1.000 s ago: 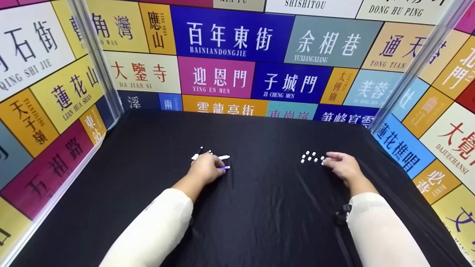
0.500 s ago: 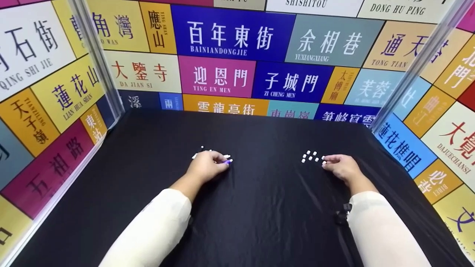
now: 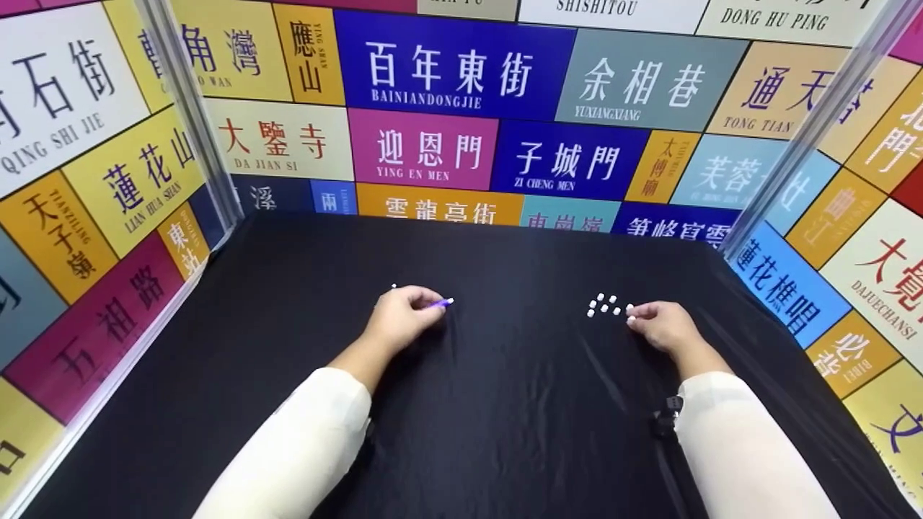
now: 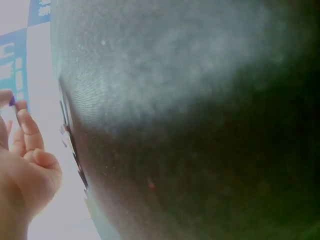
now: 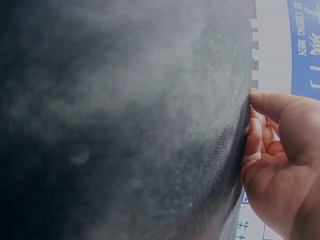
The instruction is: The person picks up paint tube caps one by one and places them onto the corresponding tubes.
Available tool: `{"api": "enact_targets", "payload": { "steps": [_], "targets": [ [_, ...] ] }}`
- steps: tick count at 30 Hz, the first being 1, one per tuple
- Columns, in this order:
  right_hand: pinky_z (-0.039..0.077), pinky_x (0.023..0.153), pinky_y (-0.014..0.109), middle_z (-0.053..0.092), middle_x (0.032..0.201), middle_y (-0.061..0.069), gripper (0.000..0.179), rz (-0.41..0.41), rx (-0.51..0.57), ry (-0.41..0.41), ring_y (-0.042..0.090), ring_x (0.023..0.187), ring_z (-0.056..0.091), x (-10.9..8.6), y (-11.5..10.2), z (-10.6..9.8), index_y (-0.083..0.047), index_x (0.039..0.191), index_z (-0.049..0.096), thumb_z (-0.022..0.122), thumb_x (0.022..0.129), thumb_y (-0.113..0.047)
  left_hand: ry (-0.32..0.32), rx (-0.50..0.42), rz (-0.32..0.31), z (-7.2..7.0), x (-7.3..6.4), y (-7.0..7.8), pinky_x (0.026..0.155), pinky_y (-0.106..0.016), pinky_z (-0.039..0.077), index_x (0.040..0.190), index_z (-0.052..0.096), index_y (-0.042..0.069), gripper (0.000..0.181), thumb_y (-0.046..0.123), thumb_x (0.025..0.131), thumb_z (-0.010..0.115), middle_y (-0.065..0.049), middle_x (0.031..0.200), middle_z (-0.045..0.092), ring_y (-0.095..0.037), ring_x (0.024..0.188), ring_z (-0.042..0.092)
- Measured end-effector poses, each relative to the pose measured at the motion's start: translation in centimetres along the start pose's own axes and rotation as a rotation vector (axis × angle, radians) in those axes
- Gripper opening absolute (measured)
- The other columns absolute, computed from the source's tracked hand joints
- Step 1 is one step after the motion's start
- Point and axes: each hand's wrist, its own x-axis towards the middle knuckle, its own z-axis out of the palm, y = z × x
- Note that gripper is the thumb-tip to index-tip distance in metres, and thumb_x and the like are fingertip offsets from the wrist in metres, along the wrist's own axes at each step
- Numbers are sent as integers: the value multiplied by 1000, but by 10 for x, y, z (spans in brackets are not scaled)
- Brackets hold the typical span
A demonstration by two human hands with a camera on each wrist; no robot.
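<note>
My left hand [image 3: 404, 316] pinches a slim purple pen-like stick [image 3: 440, 303] with a white end, just above the black cloth. In the left wrist view, a bit of purple [image 4: 12, 101] shows between that hand's thumb and finger. Other items lie behind and under the hand; only one small white end [image 3: 394, 287] shows. The right hand [image 3: 667, 324] rests at the right edge of a group of small white pieces [image 3: 604, 308]. Its fingertips touch or nearly touch a white piece [image 3: 632, 319]; I cannot tell whether they pinch it. The right wrist view shows no piece.
Black cloth [image 3: 497, 375] covers the table, with creases at centre right. Panels printed with large characters [image 3: 447, 65] stand behind and at both sides. Metal corner posts [image 3: 195, 108] rise at the back corners. A small black device [image 3: 667, 418] sits at the right sleeve.
The purple stick has risen a little away from me in the left hand, whose back now covers the white sticks seen earlier. The right fingers have lowered slightly toward the white pieces.
</note>
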Motion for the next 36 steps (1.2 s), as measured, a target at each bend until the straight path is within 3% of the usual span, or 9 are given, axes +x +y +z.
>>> {"api": "enact_targets", "payload": {
  "steps": [8, 13, 18, 27, 36],
  "targets": [
    [50, 86, 26, 77, 123, 24, 32, 23, 67, 24, 16, 96, 65, -1, -3, 2, 3, 121, 77, 71, 101, -21, 13, -81, -19, 2, 1, -3, 84, -28, 54, 108, 84, 16, 18, 24, 92, 82, 0, 106, 82, -17, 93, 67],
    [52, 75, 20, 79, 109, 9, 35, 62, 163, 25, 7, 85, 62, -2, -16, -1, 2, 127, 75, 70, 103, -24, 15, -128, -9, -1, -1, 2, 84, -26, 52, 107, 83, 14, 19, 21, 90, 84, -2, 105, 82, -17, 93, 66],
    [54, 72, 18, 77, 105, 0, 39, 49, 257, 50, 7, 83, 65, -4, -36, -7, 0, 133, 72, 69, 104, -26, 35, -185, 0, -5, -3, 8, 81, -22, 53, 107, 83, 15, 19, 19, 88, 86, -2, 105, 82, -15, 92, 67],
    [56, 75, 20, 74, 94, -19, 40, -1, 432, 94, 5, 80, 66, -22, -76, 0, -3, 131, 74, 73, 102, -30, 87, -168, 98, -5, -14, 20, 77, -24, 52, 104, 85, 16, 16, 21, 89, 86, 0, 98, 83, -14, 86, 65],
    [58, 79, 18, 75, 95, -17, 42, -67, 618, 90, 6, 85, 68, -41, -117, 4, 1, 130, 73, 77, 100, -29, 145, -209, 185, 2, -22, 28, 80, -22, 56, 101, 87, 17, 13, 19, 89, 87, -3, 101, 80, -13, 90, 69]
  ]
}}
